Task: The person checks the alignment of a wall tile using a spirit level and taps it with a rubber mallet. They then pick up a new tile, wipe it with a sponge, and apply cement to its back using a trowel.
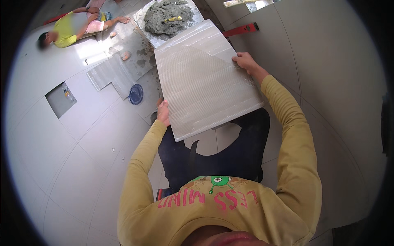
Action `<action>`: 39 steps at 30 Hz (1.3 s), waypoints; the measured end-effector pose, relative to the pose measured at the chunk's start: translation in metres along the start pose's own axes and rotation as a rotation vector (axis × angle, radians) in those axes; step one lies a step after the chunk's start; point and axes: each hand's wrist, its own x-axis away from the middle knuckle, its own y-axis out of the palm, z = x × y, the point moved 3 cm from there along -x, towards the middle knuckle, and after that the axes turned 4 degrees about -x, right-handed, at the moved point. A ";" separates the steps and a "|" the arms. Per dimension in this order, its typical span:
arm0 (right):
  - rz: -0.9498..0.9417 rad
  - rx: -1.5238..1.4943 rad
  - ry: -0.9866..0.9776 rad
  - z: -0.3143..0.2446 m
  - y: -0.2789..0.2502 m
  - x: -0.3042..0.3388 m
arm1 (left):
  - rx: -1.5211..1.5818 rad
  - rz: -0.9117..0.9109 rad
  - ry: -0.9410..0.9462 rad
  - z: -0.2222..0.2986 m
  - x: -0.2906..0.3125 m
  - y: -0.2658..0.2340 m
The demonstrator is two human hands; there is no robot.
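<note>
A large rectangular tile (203, 86), greyish beige with a ribbed, lined face, is tilted in front of me above my knees. My left hand (163, 113) grips its left edge near the lower corner. On the opposite side, my right hand (246, 62) is closed on the right edge, thumb on top. Just beyond the tile's far edge lies a heap of wet grey mortar (158, 22) on a pale board (198, 12), with a yellow-handled tool (174, 19) resting in it. The fingers under the tile are hidden.
A red spirit level (242, 30) lies against the wall at the right. To the left are a dark blue round lid or basin (136, 94), cut tile pieces (113, 76) and a square floor opening (61, 100) with a bottle. A person in yellow (67, 30) sits at the far left.
</note>
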 end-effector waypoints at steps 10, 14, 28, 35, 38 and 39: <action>0.210 0.049 -0.190 0.066 -0.018 -0.069 | -0.079 0.218 -0.047 -0.032 -0.009 0.066; 0.138 0.078 -0.270 0.060 -0.018 -0.054 | -0.038 0.207 -0.067 -0.092 -0.072 0.000; 0.403 0.192 -0.248 0.176 0.006 -0.144 | -0.520 0.543 -0.090 -0.172 -0.141 0.075; 0.403 0.159 -0.332 0.200 0.013 -0.186 | -0.647 0.655 -0.040 -0.184 -0.187 0.077; 0.438 0.228 -0.348 0.198 0.017 -0.188 | -0.648 0.695 -0.022 -0.194 -0.192 0.076; 0.436 0.214 -0.350 0.190 0.012 -0.189 | -0.637 0.700 0.011 -0.191 -0.193 0.080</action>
